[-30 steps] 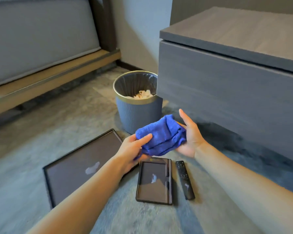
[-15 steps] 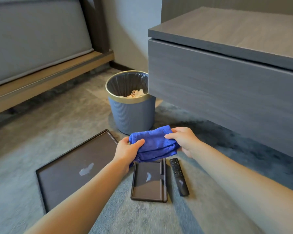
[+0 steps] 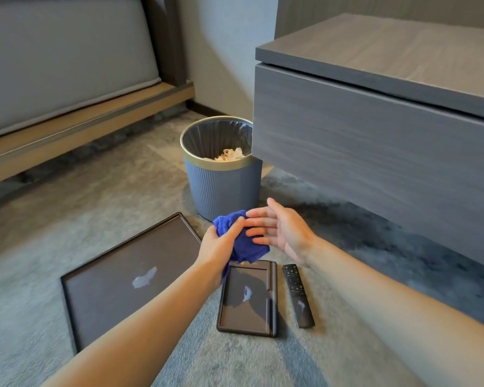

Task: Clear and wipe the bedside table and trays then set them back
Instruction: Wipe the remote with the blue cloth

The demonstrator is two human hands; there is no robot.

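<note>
My left hand (image 3: 218, 247) grips a bunched blue cloth (image 3: 242, 243) above the carpet, just over the far end of the small dark tray (image 3: 246, 301). My right hand (image 3: 282, 230) is beside the cloth with fingers spread flat, fingertips at the cloth's edge, holding nothing. A large dark tray (image 3: 118, 280) lies on the carpet to the left, partly under my left forearm. A black remote (image 3: 298, 296) lies right of the small tray. The grey wooden bedside table (image 3: 375, 129) stands at the right with a bare top.
A blue ribbed waste bin (image 3: 221, 185) with a gold rim and crumpled paper inside stands by the table's left corner. A bed (image 3: 62, 79) with a wooden base fills the upper left. Grey carpet (image 3: 67, 205) covers the floor.
My right hand let go of the cloth and spread its fingers. The cloth is now bunched in my left hand alone, held lower over the small tray.
</note>
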